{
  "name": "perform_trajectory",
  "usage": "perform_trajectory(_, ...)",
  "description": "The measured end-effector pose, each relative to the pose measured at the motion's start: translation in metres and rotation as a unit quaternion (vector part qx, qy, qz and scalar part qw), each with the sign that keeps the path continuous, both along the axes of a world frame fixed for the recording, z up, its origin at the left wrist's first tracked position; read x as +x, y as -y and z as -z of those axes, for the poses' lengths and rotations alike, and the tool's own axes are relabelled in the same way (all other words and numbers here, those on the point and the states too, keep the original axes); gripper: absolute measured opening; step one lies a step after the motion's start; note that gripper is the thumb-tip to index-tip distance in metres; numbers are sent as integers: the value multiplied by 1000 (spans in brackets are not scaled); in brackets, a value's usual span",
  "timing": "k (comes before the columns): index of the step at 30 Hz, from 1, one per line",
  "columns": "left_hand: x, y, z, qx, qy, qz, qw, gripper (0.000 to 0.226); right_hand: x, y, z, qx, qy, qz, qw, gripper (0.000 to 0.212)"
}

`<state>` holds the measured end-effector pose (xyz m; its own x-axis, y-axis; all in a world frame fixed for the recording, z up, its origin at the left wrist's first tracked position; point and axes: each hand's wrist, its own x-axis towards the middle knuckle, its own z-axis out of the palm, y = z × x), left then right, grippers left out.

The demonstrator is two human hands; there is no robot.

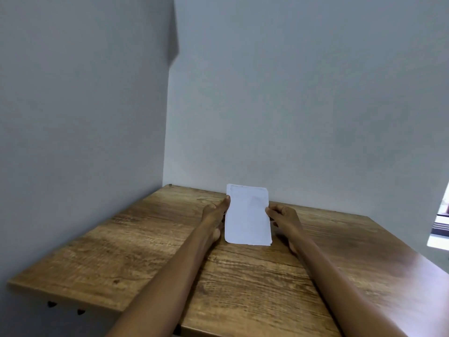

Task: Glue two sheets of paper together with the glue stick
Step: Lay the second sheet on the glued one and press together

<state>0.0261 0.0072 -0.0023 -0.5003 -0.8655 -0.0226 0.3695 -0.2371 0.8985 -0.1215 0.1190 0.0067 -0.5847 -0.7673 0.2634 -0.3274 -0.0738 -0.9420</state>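
Observation:
White sheets of paper (247,215), stacked together, stand upright near the back of the wooden table (145,239), their bottom edge close to or on the tabletop. My left hand (216,212) holds the stack's left edge with its fingers stretched up along it. My right hand (281,216) pinches the right edge between thumb and curled fingers. No glue stick shows in the head view.
Grey walls meet in a corner just behind the table's far left. A bright window edge (439,229) shows at the far right. The table's front left edge (60,295) drops off, with dark brackets below it.

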Motion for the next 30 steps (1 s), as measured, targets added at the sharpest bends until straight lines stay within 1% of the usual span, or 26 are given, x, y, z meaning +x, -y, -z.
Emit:
perform_trajectory(3,-1,1,1,-5,-1,1,1000,31,0,0,0,5,-8,-2,1000,15)
perform_trajectory(7,-1,2,2,9,-10,-1,1000,30,1,1,0,6,-16,-7,1000,15)
perform_trajectory(10,-1,3,1,20,-15,-4,1000,22,1,2,0,8,-18,-9,1000,14)
perform_trajectory(14,-3,2,-1,44,-28,-5,999,25,2,6,-1,32,-2,-12,999,19)
perform_trajectory(18,-2,2,-1,54,-45,-3,998,21,0,8,-1,39,17,23,999,30)
perform_trajectory(19,-2,3,-1,52,-49,-7,997,21,-1,8,-1,36,17,30,999,28)
perform_trajectory(21,-2,3,-1,48,-55,-11,997,20,-1,7,-1,33,18,32,999,18)
perform_trajectory(22,-2,3,-1,47,-55,-11,997,20,-1,8,-1,32,15,30,999,17)
perform_trajectory(24,-2,4,0,43,-52,-3,998,22,0,9,-1,35,6,24,999,19)
perform_trajectory(27,-3,4,-1,42,-46,14,998,34,2,11,0,43,-4,23,999,15)
perform_trajectory(30,-4,4,-1,42,-45,29,998,42,2,11,0,46,-7,27,999,19)
